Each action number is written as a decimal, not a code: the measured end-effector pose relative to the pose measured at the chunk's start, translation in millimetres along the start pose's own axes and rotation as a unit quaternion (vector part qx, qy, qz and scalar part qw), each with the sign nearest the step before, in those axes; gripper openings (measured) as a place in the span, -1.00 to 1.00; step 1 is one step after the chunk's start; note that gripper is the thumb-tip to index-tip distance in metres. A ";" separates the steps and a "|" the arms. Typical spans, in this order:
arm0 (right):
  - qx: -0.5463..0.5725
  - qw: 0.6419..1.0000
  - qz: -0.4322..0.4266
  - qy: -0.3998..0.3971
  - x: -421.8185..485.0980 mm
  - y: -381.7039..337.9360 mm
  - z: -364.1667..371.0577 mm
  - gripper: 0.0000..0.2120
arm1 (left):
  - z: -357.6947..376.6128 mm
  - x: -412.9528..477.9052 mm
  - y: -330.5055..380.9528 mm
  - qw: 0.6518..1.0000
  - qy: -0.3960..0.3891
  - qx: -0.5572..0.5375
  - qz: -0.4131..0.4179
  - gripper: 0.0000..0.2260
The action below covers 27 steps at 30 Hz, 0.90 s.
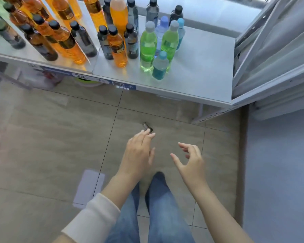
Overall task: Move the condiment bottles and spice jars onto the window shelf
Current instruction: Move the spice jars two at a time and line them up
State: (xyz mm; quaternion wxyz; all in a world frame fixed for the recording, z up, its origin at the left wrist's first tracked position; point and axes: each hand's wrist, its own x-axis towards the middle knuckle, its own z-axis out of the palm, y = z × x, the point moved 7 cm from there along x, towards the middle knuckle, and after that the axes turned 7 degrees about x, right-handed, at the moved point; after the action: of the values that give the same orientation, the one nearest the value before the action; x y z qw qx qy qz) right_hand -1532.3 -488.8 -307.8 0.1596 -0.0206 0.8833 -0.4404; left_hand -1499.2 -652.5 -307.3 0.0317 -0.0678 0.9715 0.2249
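Basically, left grip [139, 151] and right grip [191, 163] are spread, empty; bottles [147, 48] are shelved ahead, so another likely must be fetched.

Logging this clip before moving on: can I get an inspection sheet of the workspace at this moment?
Surface: grey shelf, bare at its right end.
Job's things: orange bottles, dark bottles, green bottles and teal bottles standing on the shelf.
Clutter: small metal piece and pale sheet on the floor.
Grippers: left hand and right hand both empty, fingers relaxed, over the floor.
Cables: nothing seen.
Surroundings: tiled floor; window frame at right.
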 end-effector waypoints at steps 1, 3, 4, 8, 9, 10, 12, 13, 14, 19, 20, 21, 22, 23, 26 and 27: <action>-0.001 1.000 0.009 -0.003 3.6 6.2 13.5 -0.67 | 6.9 1.3 -15.2 1.000 -0.003 0.001 -0.004 -0.63; 0.001 0.999 0.032 -0.013 13.3 21.4 43.4 -0.67 | 23.8 4.8 -47.7 1.000 -0.011 0.007 -0.014 -0.64; 0.002 0.999 0.045 -0.022 18.1 28.6 58.1 -0.67 | 31.7 6.0 -63.2 1.000 -0.013 0.005 -0.021 -0.66; 0.012 0.993 0.106 -0.046 37.9 54.8 100.0 -0.67 | 59.8 11.5 -115.6 0.998 -0.034 0.009 -0.048 -0.67; 0.015 0.992 0.114 -0.045 44.6 62.6 106.6 -0.68 | 69.0 13.8 -126.7 0.998 -0.040 0.013 -0.053 -0.67; 0.015 0.992 0.119 -0.044 52.5 72.0 113.5 -0.68 | 81.0 17.1 -137.8 0.997 -0.046 0.014 -0.059 -0.66; 0.010 0.992 0.119 -0.047 74.0 97.1 132.1 -0.68 | 114.0 26.3 -163.0 0.996 -0.052 0.005 -0.079 -0.66; 0.005 0.992 0.112 -0.051 87.7 114.1 145.0 -0.67 | 136.6 33.0 -177.7 0.994 -0.058 -0.001 -0.090 -0.66; -0.003 0.993 0.103 -0.060 102.6 135.0 161.1 -0.66 | 163.8 40.8 -193.6 0.993 -0.067 -0.003 -0.100 -0.65; -0.056 0.986 0.092 -0.130 180.2 274.9 261.9 -0.54 | 329.9 87.2 -270.1 0.991 -0.115 0.016 -0.072 -0.63; -0.058 0.985 0.087 -0.134 198.1 301.4 281.2 -0.52 | 360.9 98.0 -283.3 0.991 -0.117 0.031 -0.056 -0.63; -0.058 0.985 0.085 -0.136 216.7 327.4 299.9 -0.50 | 388.5 109.1 -294.8 0.991 -0.119 0.042 -0.047 -0.64; -0.062 0.985 0.086 -0.139 234.3 352.1 317.9 -0.48 | 414.5 120.1 -305.8 0.991 -0.118 0.053 -0.041 -0.63; -0.070 0.984 0.081 -0.142 252.3 374.6 335.0 -0.46 | 438.2 131.5 -315.9 0.990 -0.117 0.064 -0.034 -0.62; -0.119 0.981 0.053 -0.143 303.6 428.3 379.5 -0.40 | 498.5 161.5 -340.6 0.989 -0.110 0.102 0.011 -0.61; -0.134 0.980 0.047 -0.140 318.1 442.8 391.5 -0.37 | 516.5 169.9 -348.7 0.987 -0.116 0.108 0.019 -0.62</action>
State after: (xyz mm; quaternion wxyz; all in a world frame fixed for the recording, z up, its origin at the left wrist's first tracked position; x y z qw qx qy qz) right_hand -1670.4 -576.4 -958.8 0.2984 -0.0619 0.9031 -0.3026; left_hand -1600.2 -754.7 -937.1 0.1468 -0.0192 0.9809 0.1258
